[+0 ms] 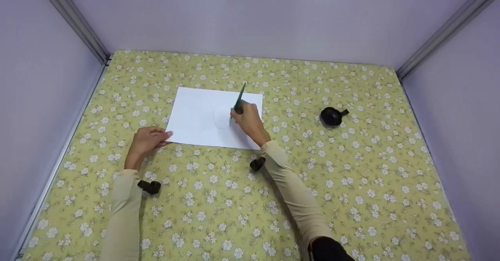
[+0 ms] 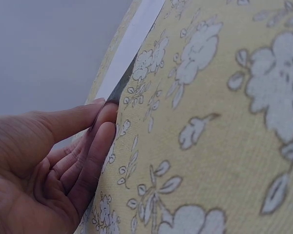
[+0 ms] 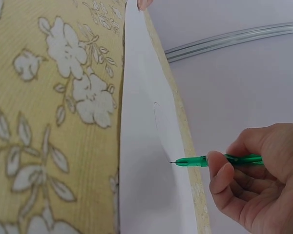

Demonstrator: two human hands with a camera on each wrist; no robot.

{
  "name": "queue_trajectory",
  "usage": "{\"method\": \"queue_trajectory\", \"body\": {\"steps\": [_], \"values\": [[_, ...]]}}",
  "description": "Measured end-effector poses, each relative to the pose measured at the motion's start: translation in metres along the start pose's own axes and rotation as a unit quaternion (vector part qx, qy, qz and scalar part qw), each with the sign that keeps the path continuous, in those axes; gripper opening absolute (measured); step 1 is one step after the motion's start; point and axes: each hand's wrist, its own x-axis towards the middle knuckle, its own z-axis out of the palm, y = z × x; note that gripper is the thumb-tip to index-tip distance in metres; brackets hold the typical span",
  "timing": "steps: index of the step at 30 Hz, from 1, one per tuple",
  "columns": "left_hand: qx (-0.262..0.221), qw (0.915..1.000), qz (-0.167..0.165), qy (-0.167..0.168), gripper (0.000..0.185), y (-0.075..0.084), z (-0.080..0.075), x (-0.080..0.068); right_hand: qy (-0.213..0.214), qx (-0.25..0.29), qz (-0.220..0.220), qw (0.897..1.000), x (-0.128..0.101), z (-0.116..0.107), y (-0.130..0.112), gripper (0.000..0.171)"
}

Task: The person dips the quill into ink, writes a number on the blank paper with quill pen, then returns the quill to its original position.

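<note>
A white sheet of paper (image 1: 195, 116) lies on the flowered tabletop, bearing a thin U-shaped line (image 1: 222, 127). My right hand (image 1: 250, 120) pinches a green pen (image 3: 188, 162) between thumb and fingers, its tip at the paper beside the line. In the head view the pen's upper end slants up and away. At the sheet's near left corner, my left hand (image 1: 148, 140) pinches the edge, thumb on top and fingers beneath, as the left wrist view shows the left hand (image 2: 53, 161) close up.
A small black pan-shaped object with a short handle (image 1: 331, 116) sits to the right of the paper. Yellow cloth with white flowers (image 1: 351, 198) covers the table. Pale walls (image 1: 250, 22) close off the back and both sides, with metal posts at the corners.
</note>
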Motion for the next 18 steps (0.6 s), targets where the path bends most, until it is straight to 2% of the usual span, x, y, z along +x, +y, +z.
{"method": "queue_trajectory", "body": {"steps": [6, 11, 18], "values": [[0.024, 0.9996, 0.013, 0.004, 0.056, 0.0027, -0.0001, -0.0031, -0.002, 0.005, -0.007, 1.0, 0.0018, 0.0008, 0.0018, 0.014], [0.032, 0.9995, 0.008, 0.0, 0.055, 0.0028, -0.0017, -0.0033, -0.006, 0.013, -0.003, 1.0, 0.0033, 0.0024, 0.0012, 0.014], [0.017, 0.9998, 0.013, -0.002, 0.057, 0.0025, 0.0006, -0.0024, -0.015, 0.02, -0.002, 1.0, 0.0065, 0.0005, 0.0014, 0.014]]}}
